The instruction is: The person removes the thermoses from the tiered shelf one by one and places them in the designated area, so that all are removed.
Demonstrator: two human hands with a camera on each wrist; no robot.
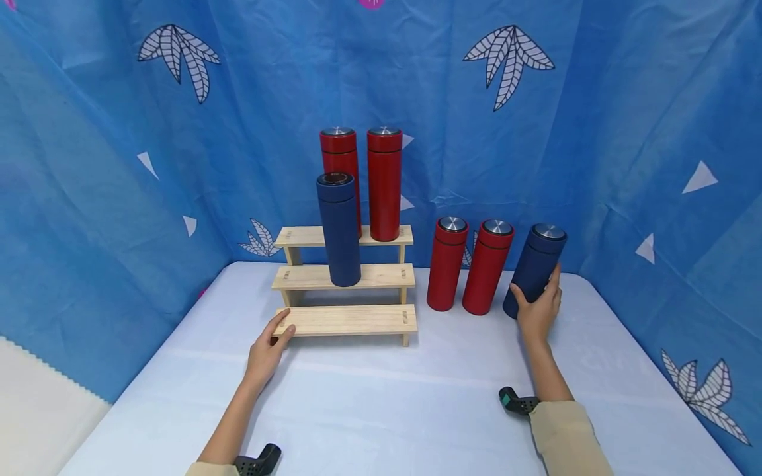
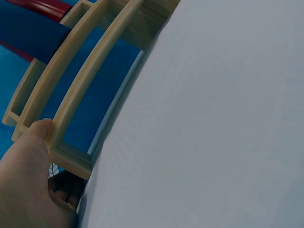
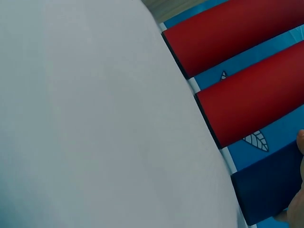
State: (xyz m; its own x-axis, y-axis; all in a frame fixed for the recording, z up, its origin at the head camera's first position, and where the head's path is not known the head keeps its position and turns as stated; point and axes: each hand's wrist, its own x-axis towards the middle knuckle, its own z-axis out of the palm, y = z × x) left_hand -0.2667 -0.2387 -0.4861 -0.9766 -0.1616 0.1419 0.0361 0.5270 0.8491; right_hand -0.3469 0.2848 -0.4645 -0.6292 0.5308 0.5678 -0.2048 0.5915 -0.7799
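Note:
At the right, my right hand (image 1: 538,314) grips the lower part of a blue thermos bottle (image 1: 538,264), which stands on the table. The thumb lies on its left side and the fingers wrap the other side. My left hand (image 1: 266,350) holds the left end of the lowest step of a wooden three-step stand (image 1: 351,320). In the left wrist view the thumb (image 2: 40,128) lies against the wood. Another blue thermos (image 1: 340,231) stands upright on the middle step. Two red thermos bottles (image 1: 384,185) stand on the top step.
Two more red thermos bottles, one nearer the stand (image 1: 448,264) and one nearer the blue bottle (image 1: 488,268), stand side by side on the white-covered table (image 1: 387,410). A blue patterned cloth (image 1: 417,79) hangs behind and along both sides.

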